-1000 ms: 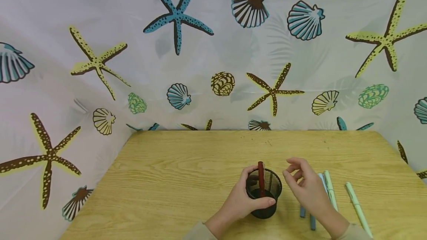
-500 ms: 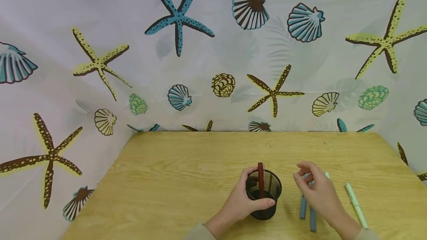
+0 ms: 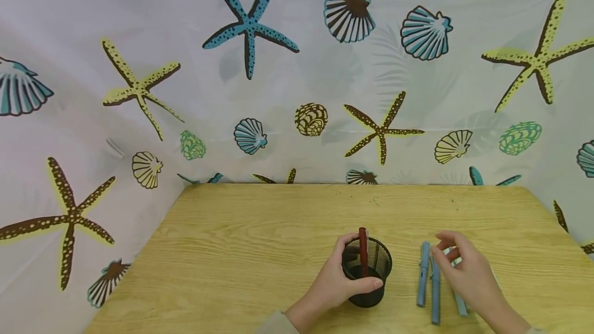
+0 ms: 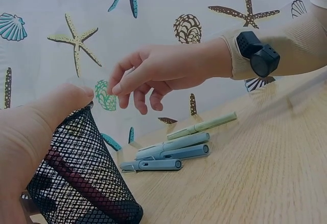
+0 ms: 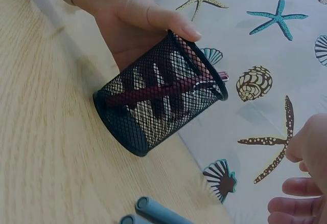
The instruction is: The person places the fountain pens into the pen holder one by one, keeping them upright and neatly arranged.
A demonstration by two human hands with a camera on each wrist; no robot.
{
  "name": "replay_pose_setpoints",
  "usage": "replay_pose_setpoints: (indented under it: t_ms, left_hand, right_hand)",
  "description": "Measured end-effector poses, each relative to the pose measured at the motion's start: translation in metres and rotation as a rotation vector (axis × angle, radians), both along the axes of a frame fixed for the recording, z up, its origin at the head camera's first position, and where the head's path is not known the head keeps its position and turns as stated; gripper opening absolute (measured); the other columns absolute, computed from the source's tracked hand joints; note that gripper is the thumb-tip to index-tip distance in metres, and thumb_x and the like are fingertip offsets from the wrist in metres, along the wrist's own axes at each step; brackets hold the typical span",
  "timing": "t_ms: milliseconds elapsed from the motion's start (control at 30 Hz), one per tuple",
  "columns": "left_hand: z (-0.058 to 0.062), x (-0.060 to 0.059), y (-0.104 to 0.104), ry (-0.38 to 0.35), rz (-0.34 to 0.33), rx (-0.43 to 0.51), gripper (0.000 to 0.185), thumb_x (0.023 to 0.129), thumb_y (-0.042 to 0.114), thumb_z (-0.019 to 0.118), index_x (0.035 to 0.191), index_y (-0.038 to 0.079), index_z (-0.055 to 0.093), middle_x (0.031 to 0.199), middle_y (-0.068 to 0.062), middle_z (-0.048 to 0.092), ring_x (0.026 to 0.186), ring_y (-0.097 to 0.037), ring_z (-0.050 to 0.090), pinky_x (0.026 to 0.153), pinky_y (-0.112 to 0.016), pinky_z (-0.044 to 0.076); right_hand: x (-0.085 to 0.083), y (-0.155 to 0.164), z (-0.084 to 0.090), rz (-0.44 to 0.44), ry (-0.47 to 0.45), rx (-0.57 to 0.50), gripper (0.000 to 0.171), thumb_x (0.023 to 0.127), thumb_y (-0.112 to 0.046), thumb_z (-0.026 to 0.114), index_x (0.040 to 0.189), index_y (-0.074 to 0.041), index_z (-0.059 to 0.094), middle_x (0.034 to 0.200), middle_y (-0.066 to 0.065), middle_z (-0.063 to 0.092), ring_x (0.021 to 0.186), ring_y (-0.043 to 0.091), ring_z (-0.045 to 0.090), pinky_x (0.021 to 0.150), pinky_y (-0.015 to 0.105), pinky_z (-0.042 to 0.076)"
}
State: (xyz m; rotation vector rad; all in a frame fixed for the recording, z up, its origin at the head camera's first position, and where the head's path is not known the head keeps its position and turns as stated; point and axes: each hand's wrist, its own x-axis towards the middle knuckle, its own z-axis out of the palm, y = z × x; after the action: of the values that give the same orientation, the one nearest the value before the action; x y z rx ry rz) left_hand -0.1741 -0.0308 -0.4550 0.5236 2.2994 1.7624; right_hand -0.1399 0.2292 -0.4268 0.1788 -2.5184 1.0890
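My left hand (image 3: 336, 277) grips a black mesh pen cup (image 3: 381, 262), thumb across the near side and fingers round the far left. A dark red pen (image 3: 363, 251) stands inside the cup and pokes above its rim; through the mesh it shows as a slanted dark red line (image 5: 145, 93). My right hand (image 3: 468, 274) hovers to the right, fingers loosely bent, nothing between them. Below and left of it lie two blue pens (image 3: 423, 274). A paler blue-green pen (image 3: 460, 304) is partly covered by the hand in the head view.
A pale green pen (image 4: 204, 125) lies behind the bluish pens in the left wrist view. The wooden table (image 3: 241, 251) runs back to a hanging cloth (image 3: 297, 66) printed with starfish and shells. A black device (image 4: 258, 54) is strapped to the right wrist.
My right hand has moved away from the cup to the right, uncovering the two blue pens and now covering the green ones. My left hand and the cup have stayed in place.
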Motion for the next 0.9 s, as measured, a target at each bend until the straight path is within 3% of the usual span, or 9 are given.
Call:
replay_pose_setpoints:
  t_ms: [300, 567, 900]
  left_hand:
    - [0.001, 0.0, -0.001, 0.013, 0.0, -0.001, 0.078, 0.07, 0.045, 0.079, 0.133, 0.046, 0.032, 0.141, 0.005, 0.033, 0.128, -0.023, 0.033, 0.095, -0.054, 0.033]
    - [-0.001, 0.001, -0.001, 0.009, -0.002, 0.001, 0.077, 0.071, 0.046, 0.078, 0.133, 0.046, 0.032, 0.14, 0.005, 0.033, 0.128, -0.023, 0.034, 0.094, -0.055, 0.034]
    - [-0.002, 0.0, 0.0, 0.007, -0.004, 0.005, 0.077, 0.071, 0.045, 0.078, 0.132, 0.047, 0.032, 0.141, 0.005, 0.032, 0.128, -0.024, 0.033, 0.094, -0.055, 0.034]
  right_hand:
    - [0.002, 0.016, 0.001, -0.043, -0.028, 0.037, 0.029, 0.094, -0.023, 0.058, 0.115, -0.003, 0.055, 0.094, 0.005, 0.058, 0.071, 0.006, 0.051, 0.056, 0.023, 0.046]
    - [0.004, 0.025, 0.001, -0.069, -0.108, 0.056, 0.032, 0.095, -0.029, 0.054, 0.113, -0.002, 0.055, 0.098, 0.008, 0.057, 0.074, 0.011, 0.052, 0.057, 0.023, 0.046]
    - [0.007, 0.039, -0.003, -0.114, -0.066, 0.085, 0.033, 0.095, -0.028, 0.055, 0.113, -0.001, 0.056, 0.101, 0.011, 0.057, 0.073, 0.008, 0.052, 0.056, 0.023, 0.046]
